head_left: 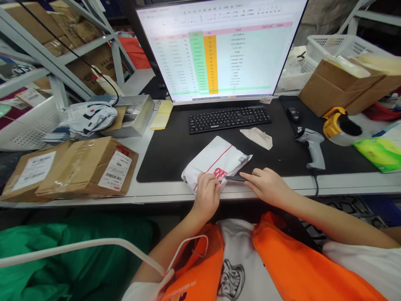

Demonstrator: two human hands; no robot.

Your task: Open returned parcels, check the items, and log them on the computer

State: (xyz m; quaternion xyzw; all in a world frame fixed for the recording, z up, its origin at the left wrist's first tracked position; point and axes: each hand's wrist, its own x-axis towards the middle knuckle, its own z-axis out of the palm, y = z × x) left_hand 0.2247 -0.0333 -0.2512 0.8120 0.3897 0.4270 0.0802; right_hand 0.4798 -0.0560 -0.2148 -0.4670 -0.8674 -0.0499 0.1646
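A white plastic mailer bag [210, 158] with red print lies on the front part of the black desk mat [166, 154], its near edge reaching over the desk rim. My left hand [206, 196] pinches the bag's near edge, fingers closed. From the right, my right hand [266, 184] grips a slim dark tool, seemingly a knife [235, 178], whose tip touches the bag beside the red mark. The fingers cover part of its handle.
Behind the bag are a keyboard [230, 119], monitor [219, 54] and crumpled beige scrap [257, 138]. A barcode scanner [311, 146], mouse [293, 114] and tape dispenser [340, 127] stand right. Taped cartons [78, 167] sit left; a white cable [94, 246] crosses the foreground.
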